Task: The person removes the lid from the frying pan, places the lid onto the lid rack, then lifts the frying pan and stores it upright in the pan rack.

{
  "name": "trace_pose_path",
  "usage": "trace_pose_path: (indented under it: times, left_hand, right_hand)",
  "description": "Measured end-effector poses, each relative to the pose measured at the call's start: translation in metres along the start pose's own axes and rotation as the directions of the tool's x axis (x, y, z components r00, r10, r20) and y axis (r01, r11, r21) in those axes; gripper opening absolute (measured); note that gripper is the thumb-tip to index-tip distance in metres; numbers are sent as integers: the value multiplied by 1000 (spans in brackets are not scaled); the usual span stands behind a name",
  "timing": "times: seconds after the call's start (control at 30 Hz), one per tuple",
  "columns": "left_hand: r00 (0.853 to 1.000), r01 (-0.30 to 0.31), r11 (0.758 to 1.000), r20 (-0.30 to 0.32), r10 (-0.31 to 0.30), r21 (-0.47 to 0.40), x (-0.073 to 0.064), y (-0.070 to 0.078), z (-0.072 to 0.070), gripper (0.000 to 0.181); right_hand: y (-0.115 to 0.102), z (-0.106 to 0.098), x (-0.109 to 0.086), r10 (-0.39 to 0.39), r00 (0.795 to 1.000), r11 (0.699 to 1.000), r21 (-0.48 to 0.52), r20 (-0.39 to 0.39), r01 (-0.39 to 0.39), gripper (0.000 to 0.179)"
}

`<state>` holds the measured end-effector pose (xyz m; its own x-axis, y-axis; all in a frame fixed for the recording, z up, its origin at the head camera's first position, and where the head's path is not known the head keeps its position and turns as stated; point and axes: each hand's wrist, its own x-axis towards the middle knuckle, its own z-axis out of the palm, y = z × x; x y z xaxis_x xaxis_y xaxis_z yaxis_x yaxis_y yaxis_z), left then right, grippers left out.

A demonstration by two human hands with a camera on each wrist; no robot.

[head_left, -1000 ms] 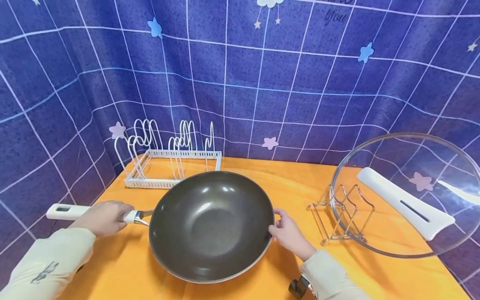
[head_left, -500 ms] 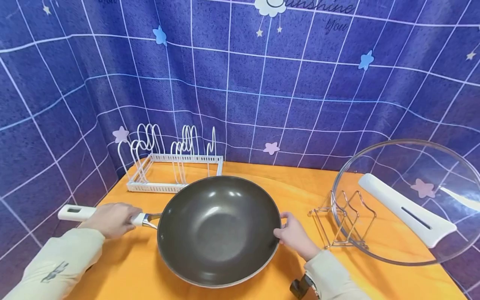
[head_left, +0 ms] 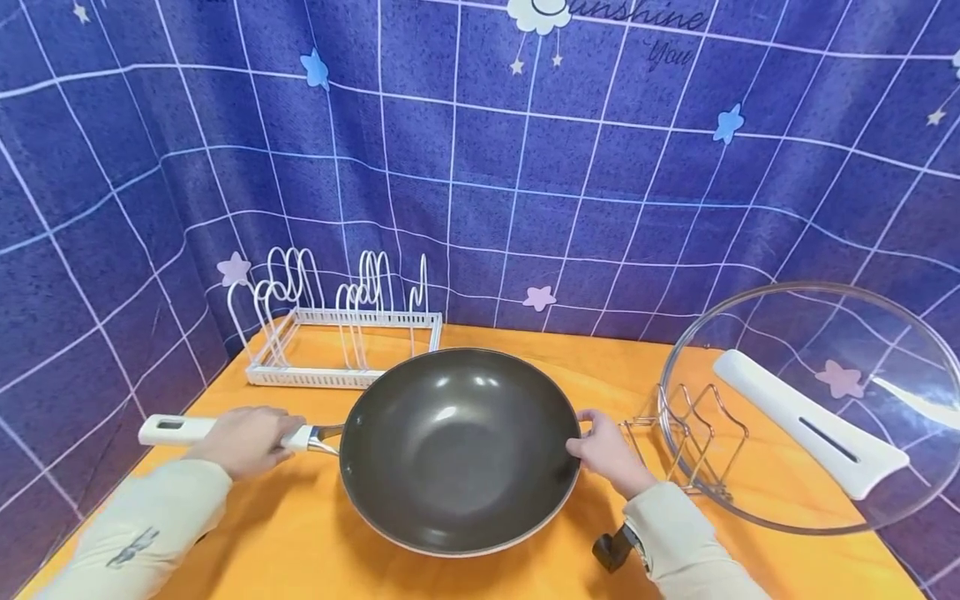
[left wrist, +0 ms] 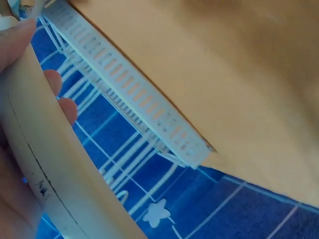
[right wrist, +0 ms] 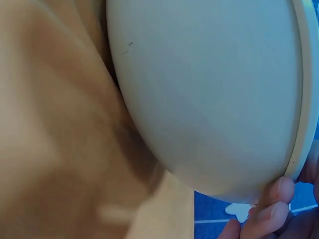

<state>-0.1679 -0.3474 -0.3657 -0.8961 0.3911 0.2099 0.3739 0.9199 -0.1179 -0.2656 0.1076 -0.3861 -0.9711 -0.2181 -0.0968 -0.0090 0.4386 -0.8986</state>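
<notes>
A dark-lined wok (head_left: 461,458) with a pale outside stands in the middle of the head view, its mouth facing up. My left hand (head_left: 251,442) grips its white handle (head_left: 176,429) with the fingers wrapped round it; the left wrist view shows the same handle (left wrist: 55,164) close up. At the opposite side, my right hand (head_left: 607,450) pinches the wok's rim, thumb over the inside edge. From below, the right wrist view shows the wok's pale underside (right wrist: 209,99) and fingertips (right wrist: 281,191) under the rim.
A white wire rack (head_left: 315,377) stands at the back left. On the right, a glass lid (head_left: 787,527) with a white handle (head_left: 810,425) leans in a small metal wire rack (head_left: 712,433). An orange cloth (head_left: 300,533) covers the table, and a blue curtain (head_left: 585,158) hangs behind.
Both hands have shifted the wok to the right, bringing it nearer the metal rack. The grip of each hand looks the same. The racks and lid stay in place.
</notes>
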Motion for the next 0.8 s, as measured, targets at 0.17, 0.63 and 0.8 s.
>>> trace_pose_path:
  times: [0.17, 0.63, 0.8]
  left_hand:
    - [1000, -14, 1000, -25, 14, 13, 0, 8, 6, 33]
    - [997, 15, 994, -75, -23, -104, -7, 7, 18, 44]
    - [995, 98, 979, 33, -94, -177, -26, -22, 2, 46]
  right_hand:
    - [-2, -10, 16, -9, 1000, 1000, -19, -25, 9, 49]
    - [14, -17, 8, 17, 1000, 990, 141, -26, -13, 48]
    - [13, -12, -6, 19, 999, 994, 106, -32, -16, 47]
